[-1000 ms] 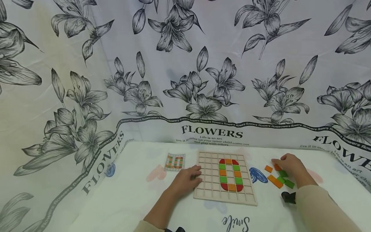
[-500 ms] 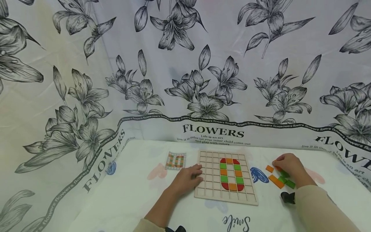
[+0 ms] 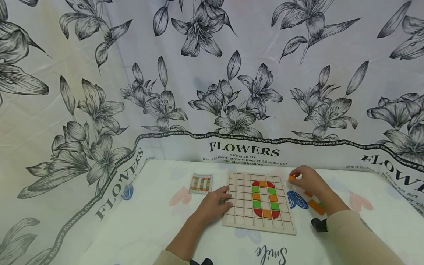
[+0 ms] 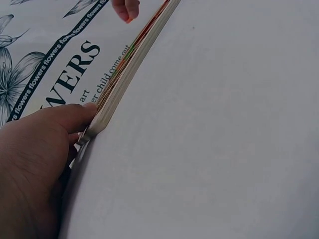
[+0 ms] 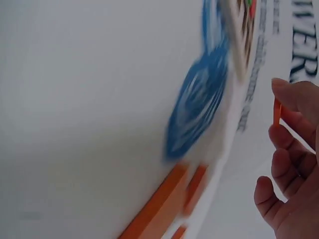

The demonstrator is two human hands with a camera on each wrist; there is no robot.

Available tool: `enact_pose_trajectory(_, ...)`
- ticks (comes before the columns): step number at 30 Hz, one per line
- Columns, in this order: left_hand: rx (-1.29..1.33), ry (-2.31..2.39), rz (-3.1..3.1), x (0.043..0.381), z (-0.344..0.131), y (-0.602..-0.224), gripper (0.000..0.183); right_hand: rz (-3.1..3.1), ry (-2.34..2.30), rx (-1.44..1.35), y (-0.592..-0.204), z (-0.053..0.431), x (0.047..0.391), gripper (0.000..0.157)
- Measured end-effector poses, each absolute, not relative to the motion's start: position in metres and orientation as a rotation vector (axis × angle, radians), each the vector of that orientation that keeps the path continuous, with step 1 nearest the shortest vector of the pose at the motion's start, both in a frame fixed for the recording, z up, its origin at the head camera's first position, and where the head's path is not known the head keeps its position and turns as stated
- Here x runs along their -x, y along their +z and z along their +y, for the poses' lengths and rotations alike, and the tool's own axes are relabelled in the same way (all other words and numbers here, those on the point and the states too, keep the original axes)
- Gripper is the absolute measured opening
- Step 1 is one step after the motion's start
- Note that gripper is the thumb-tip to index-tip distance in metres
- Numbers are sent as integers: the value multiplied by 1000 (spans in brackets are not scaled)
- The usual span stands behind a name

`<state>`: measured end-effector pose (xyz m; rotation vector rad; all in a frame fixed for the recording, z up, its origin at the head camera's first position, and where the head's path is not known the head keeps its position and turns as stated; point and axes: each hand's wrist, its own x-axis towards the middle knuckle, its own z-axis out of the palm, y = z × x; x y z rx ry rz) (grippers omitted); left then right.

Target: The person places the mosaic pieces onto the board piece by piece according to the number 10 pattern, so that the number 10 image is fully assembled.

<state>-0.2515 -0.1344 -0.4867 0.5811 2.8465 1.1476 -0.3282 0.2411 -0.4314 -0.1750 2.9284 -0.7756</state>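
My right hand (image 3: 309,180) pinches a small orange tile (image 3: 292,177) between thumb and fingertips, just beyond the far right corner of the wooden grid board (image 3: 240,211). In the right wrist view, the orange tile (image 5: 277,111) shows edge-on. My left hand (image 3: 213,206) rests at the board's left edge, its thumb (image 4: 82,115) touching the rim in the left wrist view; its other fingers are partly hidden there. Red, orange and green tiles (image 3: 273,198) form a rounded ring in the board's squares.
Loose orange tiles (image 3: 316,207) and partly hidden green ones lie right of the board, under my right forearm. A small card (image 3: 201,183) with a coloured grid pattern lies left of the board. A flower-printed cloth (image 3: 245,149) hangs behind the table.
My right hand has lifted an orange tile from the loose pile and moved left toward the board's far right corner. My left hand stays at the board's edge.
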Motion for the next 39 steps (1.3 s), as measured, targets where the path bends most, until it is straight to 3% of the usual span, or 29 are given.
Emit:
enact_pose_trajectory(9,-581,1161,2835,253,-134,-488,37,2899,-725,465,-421,150,331,27)
enact_pose_trajectory(17,-541,1196,2800,252,-135,-488,36,2842,-757,527,-430,88,334,25)
enact_pose_trajectory(39,-597,1158,2834,252,-136,-486,37,2822,-784,411,-438,43,339,23)
